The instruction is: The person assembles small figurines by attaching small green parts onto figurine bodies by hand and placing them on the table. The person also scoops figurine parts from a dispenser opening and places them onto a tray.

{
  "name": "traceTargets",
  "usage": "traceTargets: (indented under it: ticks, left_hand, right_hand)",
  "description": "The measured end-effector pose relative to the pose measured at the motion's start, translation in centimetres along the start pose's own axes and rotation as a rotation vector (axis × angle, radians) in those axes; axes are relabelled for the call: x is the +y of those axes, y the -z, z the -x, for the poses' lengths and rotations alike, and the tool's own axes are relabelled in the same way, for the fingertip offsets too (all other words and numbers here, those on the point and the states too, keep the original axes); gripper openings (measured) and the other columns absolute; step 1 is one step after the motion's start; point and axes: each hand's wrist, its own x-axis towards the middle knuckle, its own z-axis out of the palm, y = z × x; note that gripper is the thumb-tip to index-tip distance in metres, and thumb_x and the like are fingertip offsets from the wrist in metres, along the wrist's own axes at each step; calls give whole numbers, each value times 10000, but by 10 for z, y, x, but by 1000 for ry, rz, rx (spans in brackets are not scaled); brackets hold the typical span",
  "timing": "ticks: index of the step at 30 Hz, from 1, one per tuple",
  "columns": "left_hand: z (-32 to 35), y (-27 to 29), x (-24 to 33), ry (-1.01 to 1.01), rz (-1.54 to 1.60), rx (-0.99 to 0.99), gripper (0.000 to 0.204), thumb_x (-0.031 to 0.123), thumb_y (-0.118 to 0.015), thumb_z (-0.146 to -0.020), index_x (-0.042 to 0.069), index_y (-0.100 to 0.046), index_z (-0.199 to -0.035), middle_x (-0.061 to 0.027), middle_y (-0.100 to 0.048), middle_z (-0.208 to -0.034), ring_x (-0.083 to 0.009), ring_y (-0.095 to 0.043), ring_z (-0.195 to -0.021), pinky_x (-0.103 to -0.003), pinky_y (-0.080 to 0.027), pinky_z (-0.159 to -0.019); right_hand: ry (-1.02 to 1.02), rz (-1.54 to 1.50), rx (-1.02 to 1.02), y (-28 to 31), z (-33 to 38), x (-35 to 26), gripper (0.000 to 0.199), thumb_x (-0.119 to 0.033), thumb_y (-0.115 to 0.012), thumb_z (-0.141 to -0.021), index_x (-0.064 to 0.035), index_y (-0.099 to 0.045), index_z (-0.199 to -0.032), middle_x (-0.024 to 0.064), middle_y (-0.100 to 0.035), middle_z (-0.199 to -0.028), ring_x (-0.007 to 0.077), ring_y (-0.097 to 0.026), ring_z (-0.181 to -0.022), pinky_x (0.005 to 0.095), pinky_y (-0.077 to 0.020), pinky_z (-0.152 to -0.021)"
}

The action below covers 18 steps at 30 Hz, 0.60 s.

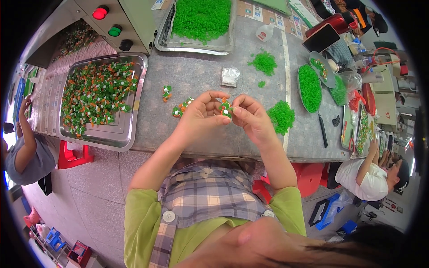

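Note:
In front of my chest, a small green, white and orange figure [225, 108] sits between my hands. My left hand [200, 115] pinches it with curled fingers and thumb. My right hand [251, 119] closes finger and thumb at its right side; whether a tiny part is also in that pinch is too small to tell. Several similar small figures [179, 110] lie on the grey table [192, 73] just left of my left hand, with a few more [166, 92] farther left. To the right of my right hand is a heap of small green pieces [282, 117].
A metal tray [139, 96] full of figures stands left, beside a machine [120, 22] with buttons. Behind are another tray [196, 51] of green pieces, a clear cup [233, 73] and a white bottle [264, 33]. An oval dish [302, 98] and a black pen-like tool [322, 129] lie right. Other people sit both sides.

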Motion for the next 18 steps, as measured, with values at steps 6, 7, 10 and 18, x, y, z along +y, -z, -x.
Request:
traceTargets:
  ticks: [6,7,10,18]
  left_hand:
    - [0,-4,1,-14,-6,25,475,-39,-646,-684,25,-416,-1094,-39,-548,-891,-103,-542,-827,-239,-464,-737]
    - [0,-5,1,-16,-10,29,473,-42,-648,-682,24,-414,-1087,-41,-546,-894,-105,-542,-827,-239,-466,-735]
    - [0,-6,1,-33,-41,31,464,-39,-651,-682,23,-414,-1076,-44,-544,-894,-107,-542,-831,-237,-468,-729]
    - [0,-6,-3,-69,-99,29,479,41,-690,-685,19,-407,-1071,-55,-535,-902,-106,-533,-833,-221,-450,-727]
  right_hand:
    - [15,11,12,-4,1,-2,121,-169,-598,-791,-89,-509,-807,-59,-491,-735,15,-371,-595,163,-275,-515]
    - [24,31,29,-5,1,-2,120,-165,-598,-791,-86,-508,-807,-58,-489,-729,15,-372,-599,164,-275,-516]
    - [57,56,48,-7,3,-2,118,-158,-594,-793,-80,-507,-806,-56,-489,-717,13,-370,-604,164,-272,-517]
    - [139,99,107,-15,8,0,123,-168,-580,-805,-77,-497,-802,-57,-479,-693,10,-367,-599,162,-269,-516]
